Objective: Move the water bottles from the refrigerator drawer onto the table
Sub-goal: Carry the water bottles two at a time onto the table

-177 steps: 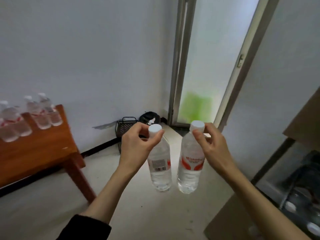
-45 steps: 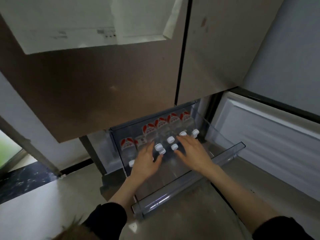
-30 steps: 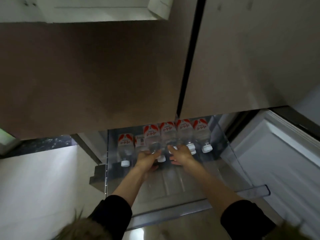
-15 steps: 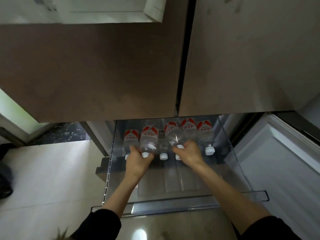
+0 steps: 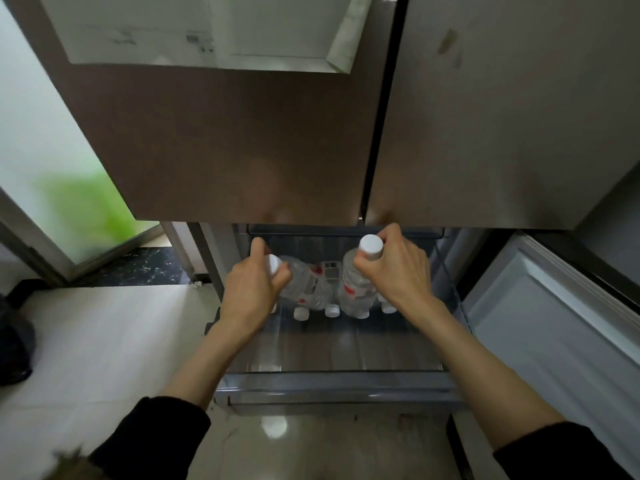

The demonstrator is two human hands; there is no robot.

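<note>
The clear refrigerator drawer (image 5: 339,386) is pulled out below the brown fridge doors. My left hand (image 5: 254,289) grips the neck of a clear water bottle (image 5: 304,285) with a white cap and red label, tilted and lifted above the drawer floor. My right hand (image 5: 394,275) grips the neck of a second water bottle (image 5: 356,292), held nearly upright with its white cap up. Behind them more bottles lie in a row at the drawer's back, showing mainly their white caps (image 5: 300,314). The table is out of view.
The fridge doors (image 5: 311,140) hang just above my hands. An open white freezer door or compartment (image 5: 554,327) is at the right. Pale floor tiles (image 5: 104,341) spread to the left, with a dark bag (image 5: 14,344) at the left edge and a frosted glass door (image 5: 52,188) behind.
Half a second ago both hands were taking hold of lying bottles in the row; now each has lifted one bottle up and toward me, the right one turned almost upright.
</note>
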